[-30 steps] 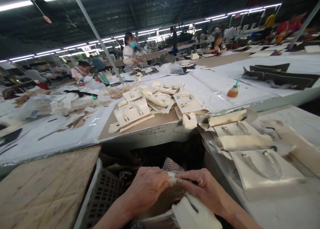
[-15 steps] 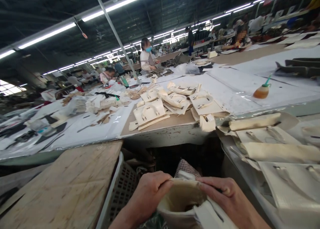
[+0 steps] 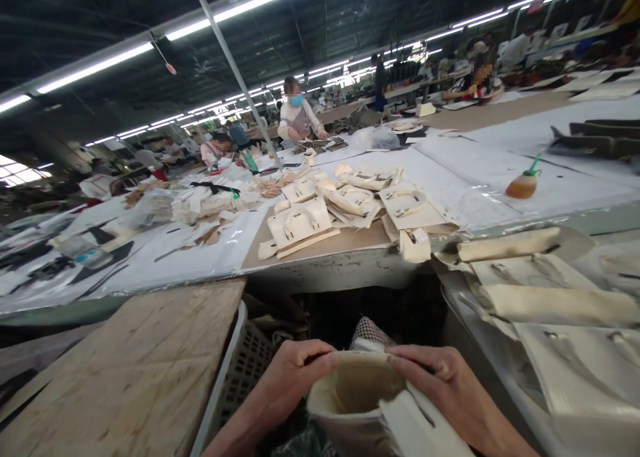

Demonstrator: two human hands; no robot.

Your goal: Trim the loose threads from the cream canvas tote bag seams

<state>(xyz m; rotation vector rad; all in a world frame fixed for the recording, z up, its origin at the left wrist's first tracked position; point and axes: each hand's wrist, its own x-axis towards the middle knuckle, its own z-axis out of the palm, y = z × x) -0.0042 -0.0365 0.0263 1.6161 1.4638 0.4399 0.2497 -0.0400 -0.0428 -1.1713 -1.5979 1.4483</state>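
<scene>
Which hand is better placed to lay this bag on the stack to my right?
Right, probably: the right hand holds the bag on the side nearest the stack; the left hand is over by the crate.

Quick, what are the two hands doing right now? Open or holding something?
Left hand: closed, pinching the rim of the cream bag.
Right hand: closed, pinching the same bag's rim on the other side.

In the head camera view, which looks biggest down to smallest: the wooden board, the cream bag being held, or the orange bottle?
1. wooden board
2. cream bag, partly cut off by the frame
3. orange bottle; it stands farther off, so its true size against the bag is unsure.
</scene>
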